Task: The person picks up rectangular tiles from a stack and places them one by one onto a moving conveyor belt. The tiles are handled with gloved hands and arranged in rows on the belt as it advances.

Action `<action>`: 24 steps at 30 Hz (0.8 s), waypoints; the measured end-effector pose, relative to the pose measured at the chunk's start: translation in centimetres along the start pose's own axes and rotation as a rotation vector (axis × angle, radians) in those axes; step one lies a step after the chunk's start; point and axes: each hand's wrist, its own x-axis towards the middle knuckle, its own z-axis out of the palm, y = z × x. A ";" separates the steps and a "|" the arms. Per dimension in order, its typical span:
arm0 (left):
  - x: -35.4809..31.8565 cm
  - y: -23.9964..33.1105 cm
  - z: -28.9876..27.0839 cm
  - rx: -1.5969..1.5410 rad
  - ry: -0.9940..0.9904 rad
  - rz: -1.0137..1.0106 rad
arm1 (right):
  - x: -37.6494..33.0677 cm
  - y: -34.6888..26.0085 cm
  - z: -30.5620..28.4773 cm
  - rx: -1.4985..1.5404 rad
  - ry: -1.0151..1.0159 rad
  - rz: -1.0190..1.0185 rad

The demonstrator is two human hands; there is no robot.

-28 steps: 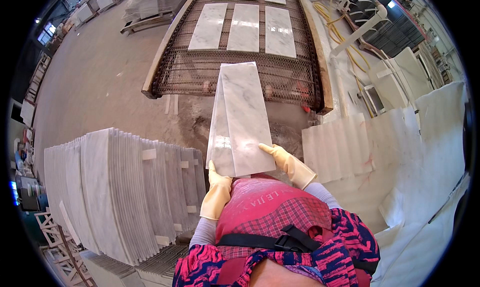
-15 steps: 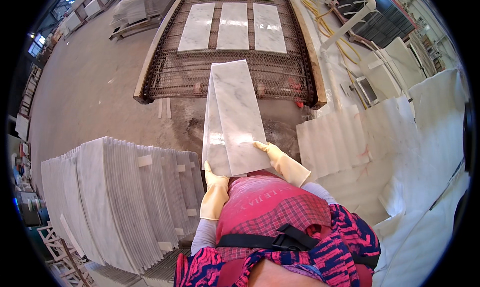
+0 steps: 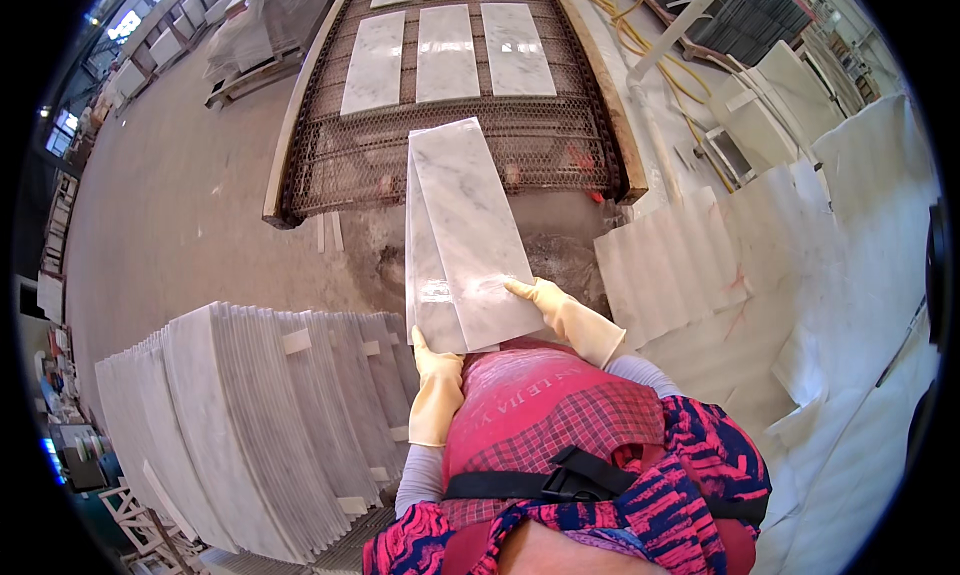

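Observation:
Two or more grey-veined white marble tiles [image 3: 473, 225] lie fanned on each other in front of my body, their far ends near the conveyor's front edge. In a cream rubber glove, my left hand [image 3: 437, 380] grips the lower tile [image 3: 424, 265] at its near left corner, thumb on top. My right hand [image 3: 555, 310], gloved alike, is closed on the upper tile's right edge, near its close end. The fingers under the tiles are hidden. Ahead, several similar tiles [image 3: 448, 55] rest in rows on a mesh conveyor [image 3: 340, 160].
A big stack of upright marble tiles [image 3: 250, 425] with small white spacers stands at my left. To the right, white foam sheeting [image 3: 690, 265] covers a surface. Wooden rails [image 3: 630, 165] edge the conveyor. A yellow hose [image 3: 690, 95] and a wrapped pallet load [image 3: 262, 35] are farther off.
The view has shifted slightly, so the conveyor tiles appear farther left and the stack lower. The upper tile's far end has swung a little left over the lower one. Both hands keep their grip.

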 end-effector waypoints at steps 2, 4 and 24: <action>-3.3 2.5 5.4 -0.249 0.100 -0.186 | 0.7 0.3 -1.3 0.036 -0.030 -0.041; -5.2 3.7 7.7 -0.362 0.175 -0.254 | 1.4 0.9 -1.8 0.066 -0.042 -0.038; -5.5 3.4 5.7 -0.343 -0.126 -0.115 | 1.1 0.3 -1.2 0.078 -0.046 -0.082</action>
